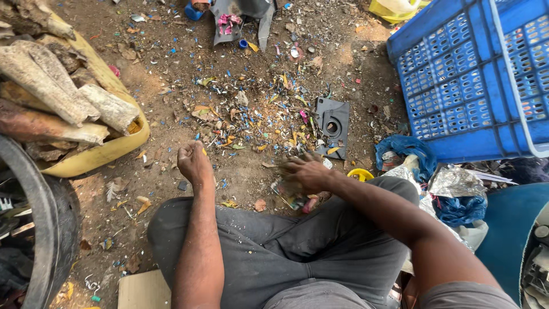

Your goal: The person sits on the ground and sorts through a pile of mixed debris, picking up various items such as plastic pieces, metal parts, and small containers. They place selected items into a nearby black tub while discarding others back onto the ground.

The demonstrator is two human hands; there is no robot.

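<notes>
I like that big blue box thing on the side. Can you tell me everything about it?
The blue crate looks like hard plastic, with walls full of small square holes between solid ribs. It lies tipped on the dirt ground, partly cut off by the picture's edge. A pale bar crosses its right end. A crumpled blue bag lies against its lower corner. Neither hand touches it.

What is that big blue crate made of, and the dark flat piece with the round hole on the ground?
The blue crate looks like moulded plastic: even colour and a grid of small holes. The dark grey plate looks like matt plastic too, with a neatly moulded round hole, though painted metal is possible.
</notes>
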